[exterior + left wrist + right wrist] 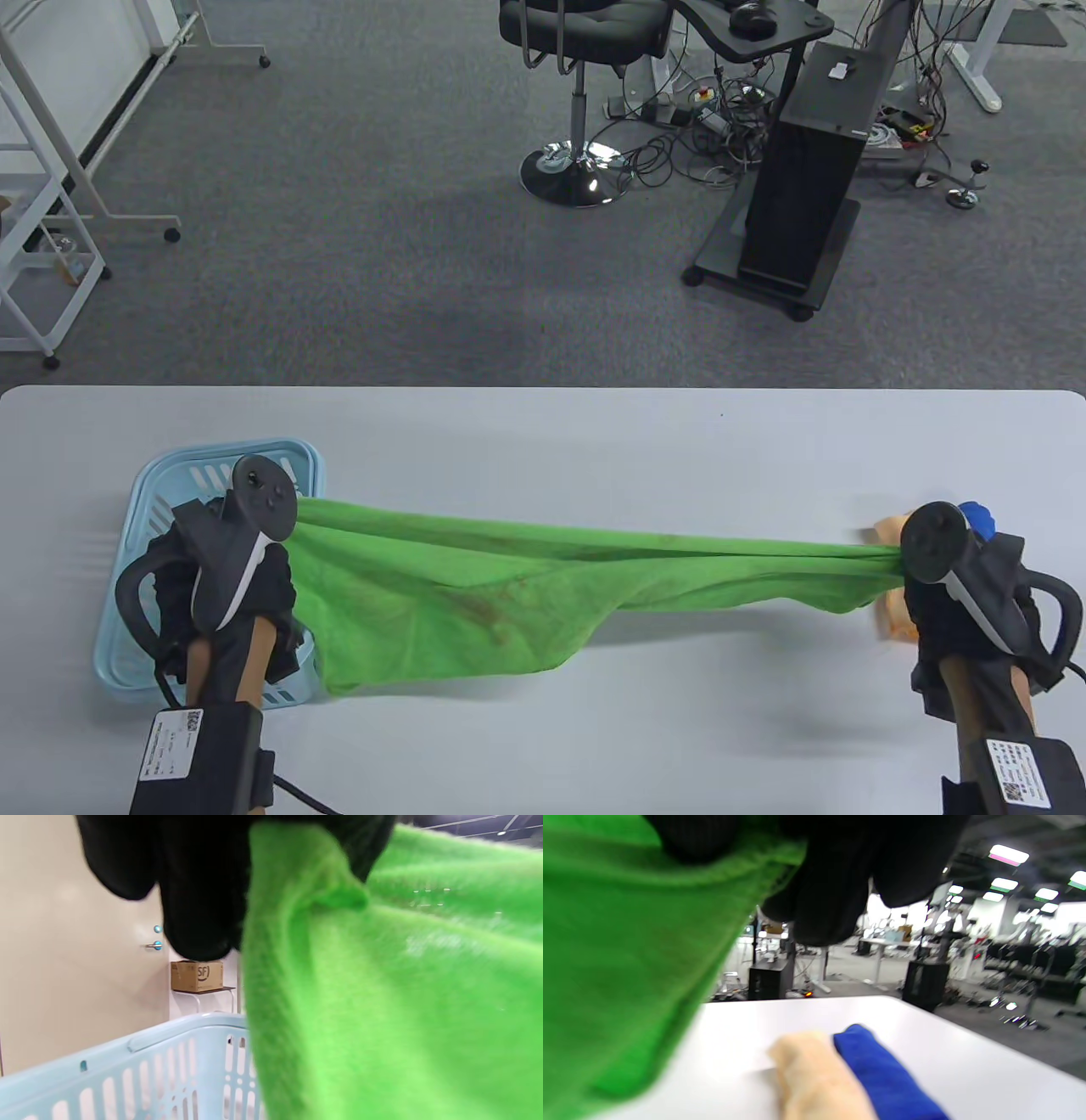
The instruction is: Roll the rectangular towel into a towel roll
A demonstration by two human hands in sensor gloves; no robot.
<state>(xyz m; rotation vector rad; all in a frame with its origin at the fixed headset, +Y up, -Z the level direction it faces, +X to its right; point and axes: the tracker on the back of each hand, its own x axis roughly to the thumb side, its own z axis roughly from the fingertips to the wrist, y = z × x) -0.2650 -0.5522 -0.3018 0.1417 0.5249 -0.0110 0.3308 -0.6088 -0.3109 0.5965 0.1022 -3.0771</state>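
Note:
A bright green towel (475, 594) hangs stretched above the white table (594, 441), held at both ends. My left hand (254, 569) grips its left end over the basket; in the left wrist view the gloved fingers (195, 891) pinch a fold of the green towel (382, 993). My right hand (933, 586) grips the bunched right end at the table's right side. The right wrist view shows the black fingers (831, 887) curled over the green towel (628, 955). The towel sags lowest near its left half, where its lower edge reaches the table.
A light blue slotted basket (144, 509) sits under my left hand, with the basket (148, 1069) rim close in the left wrist view. A beige rolled towel (814, 1077) and a blue rolled towel (882, 1073) lie beneath my right hand. Beyond the table's far edge is grey carpet.

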